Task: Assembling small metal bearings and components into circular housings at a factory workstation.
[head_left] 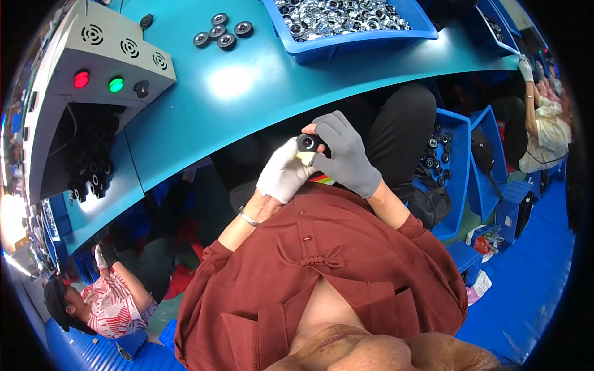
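Observation:
In front of my lap I hold a small black wheel with a silvery ring round its centre. My right hand, in a grey glove with bare fingertips, curls round its far and right sides. My left hand, in a white glove, is closed against its left and lower side. Something small and yellow shows between the hands just under the wheel; I cannot tell what it is. The left fingertips are partly hidden.
Across the front runs a teal table bearing several loose wheels and a blue bin of shiny parts. A grey machine with lit buttons stands left. Another blue bin holds wheels at my right. Co-workers sit on both sides.

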Available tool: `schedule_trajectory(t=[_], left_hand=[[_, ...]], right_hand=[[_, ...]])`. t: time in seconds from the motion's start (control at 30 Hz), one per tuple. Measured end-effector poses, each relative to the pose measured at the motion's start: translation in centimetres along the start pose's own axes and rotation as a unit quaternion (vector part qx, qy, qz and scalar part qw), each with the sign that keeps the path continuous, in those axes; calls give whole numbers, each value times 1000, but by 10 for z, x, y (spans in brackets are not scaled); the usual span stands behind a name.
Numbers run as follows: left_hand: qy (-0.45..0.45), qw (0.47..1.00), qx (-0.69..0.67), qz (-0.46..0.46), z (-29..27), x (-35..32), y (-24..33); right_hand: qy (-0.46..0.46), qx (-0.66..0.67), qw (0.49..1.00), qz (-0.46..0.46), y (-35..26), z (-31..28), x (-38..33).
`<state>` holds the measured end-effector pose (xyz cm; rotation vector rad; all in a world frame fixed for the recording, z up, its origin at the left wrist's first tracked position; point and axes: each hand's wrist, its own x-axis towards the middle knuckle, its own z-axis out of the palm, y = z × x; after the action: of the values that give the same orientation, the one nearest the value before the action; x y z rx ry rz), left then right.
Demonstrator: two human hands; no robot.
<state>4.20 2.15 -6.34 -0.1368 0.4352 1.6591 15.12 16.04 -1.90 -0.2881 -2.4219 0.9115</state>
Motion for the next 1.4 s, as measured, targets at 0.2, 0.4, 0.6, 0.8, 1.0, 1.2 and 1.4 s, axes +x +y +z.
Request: schedule_trajectory(t=[0.2,0.4,0.6,0.8,1.0,1.2,1.4], left_hand=[[14,1000,4,15,-1,-3,-2],[2,1000,16,14,2,-3,-3],[20,999,22,32,-9,-1,-3],[27,999,5,30,3,-3,-4],[61,996,-70,1,-6,1,-6],[53,992,-113,-17,10,-1,-10],[26,995,-93,-38,2,-3,-6]], right_hand=[[22,33,999,27,-3,3,-1],[8,16,1000,17,-1,2,-3],[33,48,998,31,-4,8,-4],[19,47,998,26,0,8,-7],[13,2,1000,7,-4,7,-4],[35,9,999,19,-3,12,-8],[31,1,999,13,-5,11,-9]])
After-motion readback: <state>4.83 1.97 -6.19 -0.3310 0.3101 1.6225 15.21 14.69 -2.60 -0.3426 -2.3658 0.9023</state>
